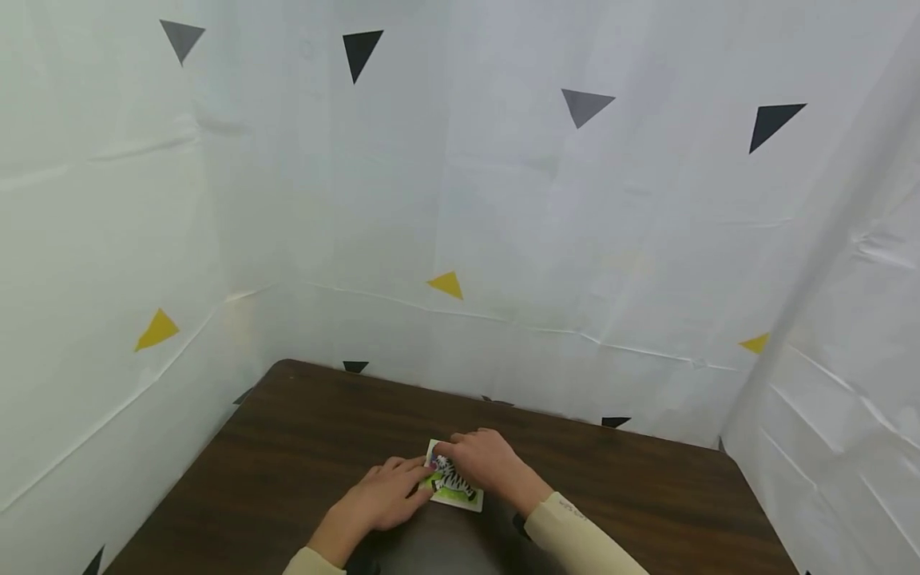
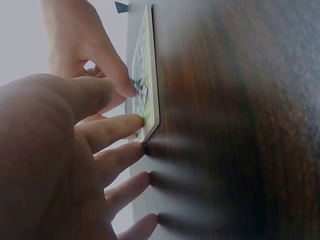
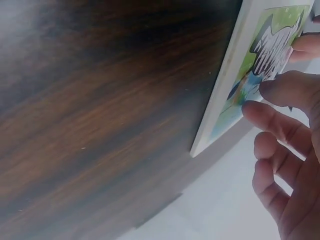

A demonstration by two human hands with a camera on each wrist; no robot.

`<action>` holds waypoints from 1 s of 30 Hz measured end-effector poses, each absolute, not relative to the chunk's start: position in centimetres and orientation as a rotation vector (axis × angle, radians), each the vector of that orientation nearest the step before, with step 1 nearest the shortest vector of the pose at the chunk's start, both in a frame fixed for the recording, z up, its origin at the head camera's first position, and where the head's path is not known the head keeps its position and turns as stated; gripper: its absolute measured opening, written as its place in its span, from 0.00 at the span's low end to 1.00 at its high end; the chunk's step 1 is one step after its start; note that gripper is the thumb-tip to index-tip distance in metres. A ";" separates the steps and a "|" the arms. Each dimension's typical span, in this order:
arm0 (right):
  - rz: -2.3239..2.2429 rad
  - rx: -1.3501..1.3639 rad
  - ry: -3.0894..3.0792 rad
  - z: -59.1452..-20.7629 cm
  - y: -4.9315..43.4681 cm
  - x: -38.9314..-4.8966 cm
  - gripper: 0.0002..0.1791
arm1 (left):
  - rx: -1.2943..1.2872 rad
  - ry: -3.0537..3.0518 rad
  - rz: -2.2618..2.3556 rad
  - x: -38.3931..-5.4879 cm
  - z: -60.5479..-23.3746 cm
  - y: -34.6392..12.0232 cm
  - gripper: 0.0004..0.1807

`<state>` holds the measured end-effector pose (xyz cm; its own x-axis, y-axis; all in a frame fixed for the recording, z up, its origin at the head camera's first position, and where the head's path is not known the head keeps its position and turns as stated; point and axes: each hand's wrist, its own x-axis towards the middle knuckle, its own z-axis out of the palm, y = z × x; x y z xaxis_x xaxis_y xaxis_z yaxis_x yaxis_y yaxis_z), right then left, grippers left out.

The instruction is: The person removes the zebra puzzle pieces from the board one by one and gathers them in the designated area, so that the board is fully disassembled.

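Note:
A small flat board with a white border and a zebra picture on green [image 1: 465,501] lies on the dark wooden table. On its left edge rests my left hand [image 1: 382,493], fingers extended; in the left wrist view its index fingertip touches the zebra board [image 2: 149,75] and other fingertips stand on the tabletop. My right hand [image 1: 496,461] reaches over the far part of the board. In the right wrist view its thumb and index fingertips [image 3: 252,109] come close together at the picture, beside a blue patch [image 3: 253,81]. Whether they pinch a loose piece cannot be made out.
The brown table [image 1: 323,431] has rounded far corners. White sheeting [image 1: 503,239] with black, grey and yellow triangles hangs behind it and at both sides. A pale grey surface [image 1: 438,551] shows at the near edge, between the forearms.

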<state>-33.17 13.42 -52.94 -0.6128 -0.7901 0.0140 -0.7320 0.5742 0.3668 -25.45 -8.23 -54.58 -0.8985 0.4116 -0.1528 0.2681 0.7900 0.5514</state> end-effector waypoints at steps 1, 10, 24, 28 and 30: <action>-0.495 1.290 -2.623 -52.9 13.4 -33.2 0.18 | 0.528 2.718 0.779 -25.4 -54.6 -8.3 0.29; -0.676 1.362 -2.526 -50.9 12.8 -33.1 0.25 | 0.531 2.767 0.720 -24.9 -54.6 -8.0 0.30; -0.744 1.462 -2.566 -49.9 12.7 -34.2 0.21 | 0.550 2.800 0.571 -24.8 -55.1 -7.5 0.33; -0.761 1.513 -2.547 -49.7 12.6 -34.5 0.23 | 0.529 2.786 0.571 -24.6 -55.0 -7.4 0.34; -0.766 1.539 -2.524 -49.5 12.4 -34.6 0.24 | 0.521 2.776 0.583 -24.4 -54.8 -7.4 0.36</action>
